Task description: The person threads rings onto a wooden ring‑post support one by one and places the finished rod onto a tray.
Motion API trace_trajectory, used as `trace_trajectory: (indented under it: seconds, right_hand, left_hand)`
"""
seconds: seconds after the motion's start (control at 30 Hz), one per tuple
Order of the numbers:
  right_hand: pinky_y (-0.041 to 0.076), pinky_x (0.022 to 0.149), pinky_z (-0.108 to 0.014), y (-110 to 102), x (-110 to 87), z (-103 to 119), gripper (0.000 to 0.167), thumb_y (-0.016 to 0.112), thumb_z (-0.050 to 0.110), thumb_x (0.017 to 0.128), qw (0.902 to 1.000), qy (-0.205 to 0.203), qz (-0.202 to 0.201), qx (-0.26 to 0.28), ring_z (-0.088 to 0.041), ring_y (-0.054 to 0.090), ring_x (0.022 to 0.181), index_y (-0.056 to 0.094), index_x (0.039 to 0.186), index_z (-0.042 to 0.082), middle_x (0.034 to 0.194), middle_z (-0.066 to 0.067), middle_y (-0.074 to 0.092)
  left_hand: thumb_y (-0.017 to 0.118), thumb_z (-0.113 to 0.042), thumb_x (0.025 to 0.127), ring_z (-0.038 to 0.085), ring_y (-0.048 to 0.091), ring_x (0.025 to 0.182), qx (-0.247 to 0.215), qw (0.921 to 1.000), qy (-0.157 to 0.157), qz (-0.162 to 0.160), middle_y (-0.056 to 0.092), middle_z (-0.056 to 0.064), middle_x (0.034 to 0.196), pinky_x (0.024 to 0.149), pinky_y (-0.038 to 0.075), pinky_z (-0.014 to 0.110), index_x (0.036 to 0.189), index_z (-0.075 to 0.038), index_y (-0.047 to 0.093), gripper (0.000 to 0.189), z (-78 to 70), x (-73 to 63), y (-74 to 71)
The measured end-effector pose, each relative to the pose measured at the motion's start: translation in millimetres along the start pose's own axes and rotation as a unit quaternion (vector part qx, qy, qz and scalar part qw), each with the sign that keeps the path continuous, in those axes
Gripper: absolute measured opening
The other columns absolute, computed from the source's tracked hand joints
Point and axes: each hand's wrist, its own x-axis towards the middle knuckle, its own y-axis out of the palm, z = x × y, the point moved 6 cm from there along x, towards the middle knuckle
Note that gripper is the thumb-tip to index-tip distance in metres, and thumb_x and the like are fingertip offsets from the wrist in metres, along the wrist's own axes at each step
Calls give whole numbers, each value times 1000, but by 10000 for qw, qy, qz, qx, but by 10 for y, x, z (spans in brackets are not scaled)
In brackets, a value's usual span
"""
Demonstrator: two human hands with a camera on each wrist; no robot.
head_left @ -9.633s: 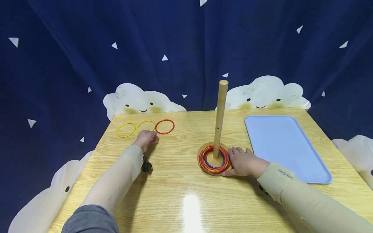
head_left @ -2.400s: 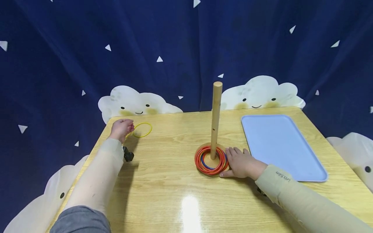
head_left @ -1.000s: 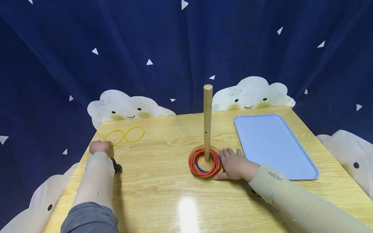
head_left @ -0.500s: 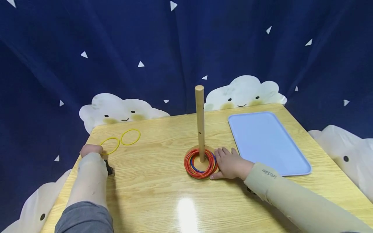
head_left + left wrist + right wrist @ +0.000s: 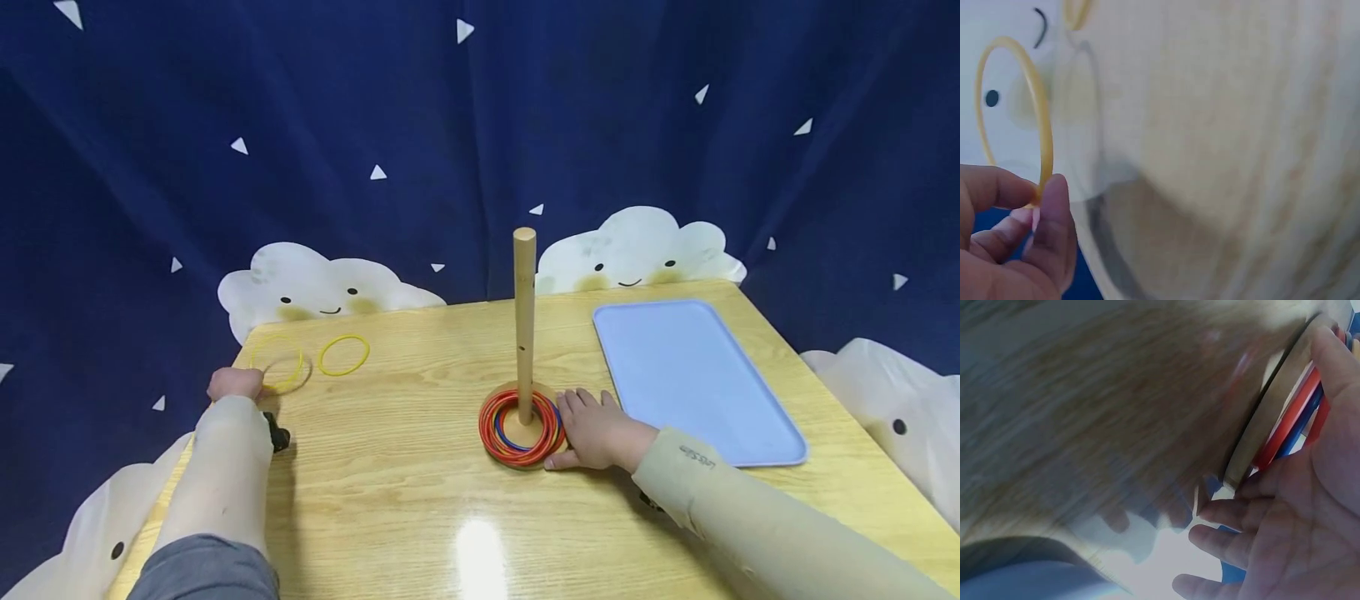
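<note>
In the head view my left hand (image 5: 235,383) is at the table's left edge. It pinches a thin yellow ring (image 5: 1045,125) between thumb and fingers, as the left wrist view shows; the ring tilts up off the table, its shadow beneath. A second yellow ring (image 5: 343,355) lies flat to its right. My right hand (image 5: 596,429) lies with straight fingers against the round wooden base (image 5: 498,389) of an upright wooden peg (image 5: 524,325). Red, blue and yellow rings (image 5: 491,433) are stacked round the peg's foot.
A pale blue tray (image 5: 697,375) lies on the wooden table (image 5: 390,500), to the right of the peg. Behind the table hangs a dark blue curtain (image 5: 337,125) with white triangles and clouds.
The red ring that lay at the back left is gone from there. My left hand moved to the left yellow ring and lifted it from the table. The right hand stays at the base.
</note>
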Motion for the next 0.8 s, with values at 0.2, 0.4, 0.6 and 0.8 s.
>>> trace_trajectory:
  seconds: [0.2, 0.4, 0.6, 0.8]
  right_hand:
    - [25, 112, -73, -3, -19, -7, 107, 64, 69, 92, 9999, -17, -94, 113, -51, 32, 144, 34, 152, -14, 156, -35, 34]
    - [25, 112, -74, 5, -22, -9, 107, 63, 69, 92, 9998, -70, -113, 138, -52, 32, 144, 34, 151, -16, 156, -35, 33]
    - [24, 112, -75, -6, -9, -14, 107, 64, 68, 92, 9996, -112, -153, 185, -52, 31, 144, 33, 151, -17, 156, -36, 33]
    - [25, 111, -75, -5, 1, 6, 107, 65, 68, 91, 9994, -161, -209, 216, -53, 33, 143, 35, 150, -17, 154, -37, 35]
  left_hand:
    - [54, -6, 99, 6, 64, 57, -2030, 9791, 65, 140, 64, 4, 80, 58, 55, 18, 135, 9, 57, 39, -204, -51, -116]
    - [56, -4, 103, -1, 61, 67, -3066, 9496, 580, 295, 55, 7, 107, 66, 56, 14, 131, 4, 56, 29, -667, -320, -283]
    - [58, 4, 100, 4, 63, 68, -4135, 9044, 962, 433, 59, -2, 88, 66, 57, 15, 102, -7, 57, 11, -1058, -543, -425]
    - [58, 4, 101, 7, 63, 72, -4695, 8661, 1513, 809, 57, 2, 91, 68, 57, 15, 103, -4, 56, 8, -1394, -794, -513]
